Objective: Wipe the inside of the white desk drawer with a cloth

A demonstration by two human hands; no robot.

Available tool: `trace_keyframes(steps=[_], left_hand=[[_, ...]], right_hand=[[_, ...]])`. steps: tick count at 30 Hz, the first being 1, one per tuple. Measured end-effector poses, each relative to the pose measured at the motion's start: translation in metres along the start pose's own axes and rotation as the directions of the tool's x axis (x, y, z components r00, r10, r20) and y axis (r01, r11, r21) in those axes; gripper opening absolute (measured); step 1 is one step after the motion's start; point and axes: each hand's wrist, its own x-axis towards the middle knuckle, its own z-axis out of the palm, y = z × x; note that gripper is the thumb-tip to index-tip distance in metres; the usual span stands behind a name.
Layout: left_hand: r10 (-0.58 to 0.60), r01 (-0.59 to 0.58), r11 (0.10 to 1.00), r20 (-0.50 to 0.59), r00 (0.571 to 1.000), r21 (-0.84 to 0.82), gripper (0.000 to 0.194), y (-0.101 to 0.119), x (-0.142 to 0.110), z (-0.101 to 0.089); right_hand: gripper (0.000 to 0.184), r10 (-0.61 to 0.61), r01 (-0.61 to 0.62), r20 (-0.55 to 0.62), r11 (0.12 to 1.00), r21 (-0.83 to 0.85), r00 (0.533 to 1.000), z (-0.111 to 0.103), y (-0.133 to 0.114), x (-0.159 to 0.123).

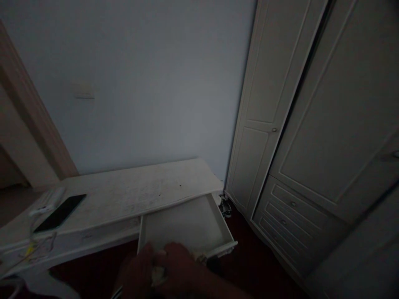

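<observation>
The room is dim. A white desk (131,191) stands against the wall with its right drawer (222,226) pulled out. Both my hands are at the drawer's front edge, close together. My left hand (137,270) and my right hand (179,265) are curled around a small pale crumpled thing (158,273), maybe cloth or paper; I cannot make it out. The inside of the drawer looks bare.
A black phone (60,212) and a white remote-like object (46,201) lie at the desk's left end, with cables (34,251) hanging below. A white wardrobe (311,145) with drawers stands to the right. A wooden door frame (28,112) is at left.
</observation>
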Motion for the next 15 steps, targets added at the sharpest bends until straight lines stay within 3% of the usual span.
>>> trace_keyframes(steps=[5, 9, 12, 15], left_hand=[[0.100, -0.098, 0.995, 0.098, 0.990, -0.023, 0.039, 0.006, -0.003, 0.006], [0.076, -0.072, 0.997, 0.125, 0.989, -0.038, 0.037, 0.009, -0.003, 0.009], [0.073, -0.071, 0.997, 0.107, 0.992, -0.021, 0.039, 0.012, -0.003, 0.012], [0.055, -0.057, 0.998, 0.123, 0.991, 0.015, 0.041, 0.010, -0.003, 0.014]], right_hand=[[0.055, 0.216, -0.216, 0.106, 0.976, -0.016, 0.971, -0.056, 0.054, -0.053], [0.043, 0.343, -0.351, 0.210, 0.936, 0.002, 0.916, -0.093, 0.087, -0.074], [0.044, 0.272, -0.301, 0.305, 0.952, 0.051, 0.912, -0.086, 0.083, -0.054], [0.043, 0.075, -0.149, 0.372, 0.973, 0.175, 0.925, -0.051, 0.059, -0.003]])
